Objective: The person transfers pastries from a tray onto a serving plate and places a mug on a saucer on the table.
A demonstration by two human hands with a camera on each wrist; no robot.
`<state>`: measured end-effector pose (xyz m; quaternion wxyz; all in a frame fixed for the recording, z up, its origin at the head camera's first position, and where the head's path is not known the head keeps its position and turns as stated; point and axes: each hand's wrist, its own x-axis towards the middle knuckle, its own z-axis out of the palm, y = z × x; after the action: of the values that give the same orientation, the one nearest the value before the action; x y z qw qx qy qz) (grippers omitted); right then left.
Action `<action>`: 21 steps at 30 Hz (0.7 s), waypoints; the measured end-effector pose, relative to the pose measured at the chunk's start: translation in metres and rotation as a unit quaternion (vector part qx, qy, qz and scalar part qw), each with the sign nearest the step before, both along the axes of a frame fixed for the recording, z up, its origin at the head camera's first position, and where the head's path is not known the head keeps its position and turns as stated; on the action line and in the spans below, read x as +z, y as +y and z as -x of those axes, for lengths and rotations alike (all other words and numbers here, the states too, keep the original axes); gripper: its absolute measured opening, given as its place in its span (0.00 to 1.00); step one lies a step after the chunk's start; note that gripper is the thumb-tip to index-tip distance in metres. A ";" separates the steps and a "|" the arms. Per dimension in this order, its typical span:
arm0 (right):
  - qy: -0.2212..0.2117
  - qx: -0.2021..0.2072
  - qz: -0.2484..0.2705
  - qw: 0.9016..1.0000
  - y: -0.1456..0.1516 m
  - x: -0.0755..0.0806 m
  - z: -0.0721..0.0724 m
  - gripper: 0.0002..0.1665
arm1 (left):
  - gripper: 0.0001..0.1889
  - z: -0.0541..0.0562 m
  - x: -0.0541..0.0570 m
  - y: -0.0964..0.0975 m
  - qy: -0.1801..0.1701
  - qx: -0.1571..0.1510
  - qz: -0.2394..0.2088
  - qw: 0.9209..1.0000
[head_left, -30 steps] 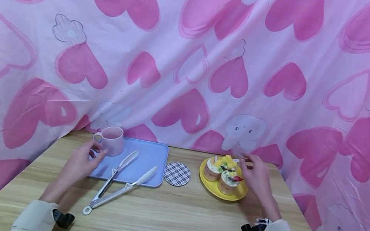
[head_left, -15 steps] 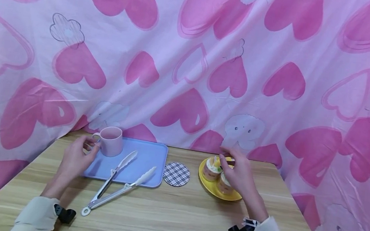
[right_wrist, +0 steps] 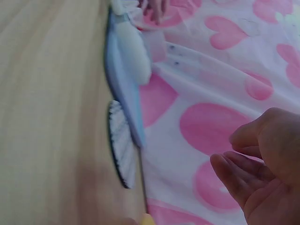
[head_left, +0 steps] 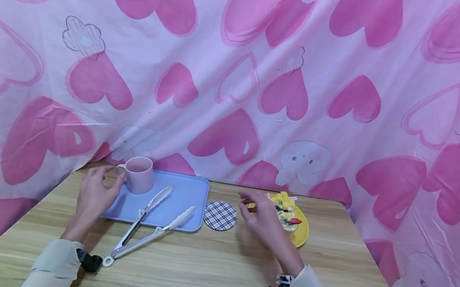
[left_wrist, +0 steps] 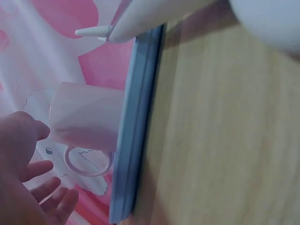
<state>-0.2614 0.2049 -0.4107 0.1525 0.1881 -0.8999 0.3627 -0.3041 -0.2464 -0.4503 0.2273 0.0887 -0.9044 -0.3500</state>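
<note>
My left hand (head_left: 95, 195) is beside the handle of a pink mug (head_left: 140, 176), its fingers loosely bent. In the left wrist view a gap shows between the fingers and the mug (left_wrist: 86, 117). The mug stands upright on a blue tray (head_left: 197, 189). My right hand (head_left: 267, 223) hovers with nothing in its relaxed fingers, between a round checkered coaster (head_left: 220, 216) and a yellow plate (head_left: 303, 231). It partly hides that plate and its fruit-topped dessert cups (head_left: 287, 222). The right wrist view shows the hand (right_wrist: 272, 168) apart from the coaster (right_wrist: 121, 145).
Spread metal tongs with white tips (head_left: 137, 242) lie partly across the tray's front edge, their ring end on the wooden table (head_left: 200, 274). A pink heart-patterned cloth (head_left: 236, 79) hangs behind and at both sides of the table.
My right hand has swept left from the plate's right side, across the dessert cups, toward the coaster. My left hand has shifted only slightly beside the mug. The objects have stayed in place.
</note>
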 end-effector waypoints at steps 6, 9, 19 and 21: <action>-0.057 0.035 0.002 0.998 -0.012 -0.018 0.006 0.24 | 0.32 0.003 -0.006 -0.005 0.014 -0.029 0.013 0.999; -0.075 0.051 -0.001 0.996 -0.015 -0.027 0.011 0.23 | 0.31 0.004 -0.008 -0.006 0.004 -0.048 0.009 0.999; -0.105 0.061 -0.037 0.992 -0.022 -0.050 0.024 0.23 | 0.33 0.006 -0.014 -0.006 -0.059 -0.116 -0.008 0.991; -0.099 0.051 -0.047 0.993 -0.023 -0.054 0.027 0.23 | 0.35 0.007 -0.015 -0.006 -0.061 -0.121 -0.016 0.991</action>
<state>-0.2881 0.1820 -0.4645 0.0350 0.2036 -0.9158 0.3445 -0.3114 -0.2520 -0.4649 0.1258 0.0034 -0.9151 -0.3832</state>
